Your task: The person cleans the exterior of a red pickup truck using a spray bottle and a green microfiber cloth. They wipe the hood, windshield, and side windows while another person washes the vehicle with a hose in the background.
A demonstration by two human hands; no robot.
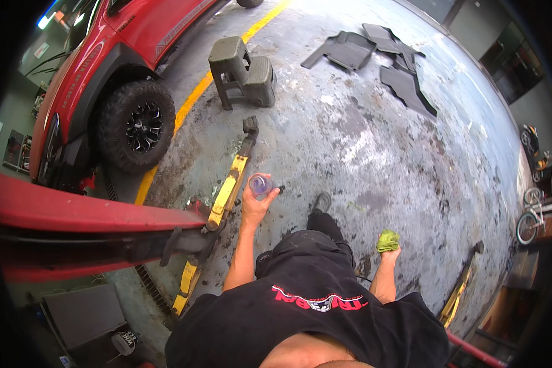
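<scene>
My left hand grips a clear plastic bottle, seen from above, with a violet tint inside. A small dark piece shows beside the bottle near my thumb; whether it belongs to the bottle, I cannot tell. Out to the side, my right hand is closed around a bunched yellow-green cloth. The yellow-and-black arm of a vehicle lift lies just left of my left hand. Both hands are above the stained grey floor.
The red lift post stands at left. Beyond it is a red vehicle with a black knobby wheel. A two-step stool stands ahead. Black floor mats lie farther off. Another lift arm and a bicycle are at right.
</scene>
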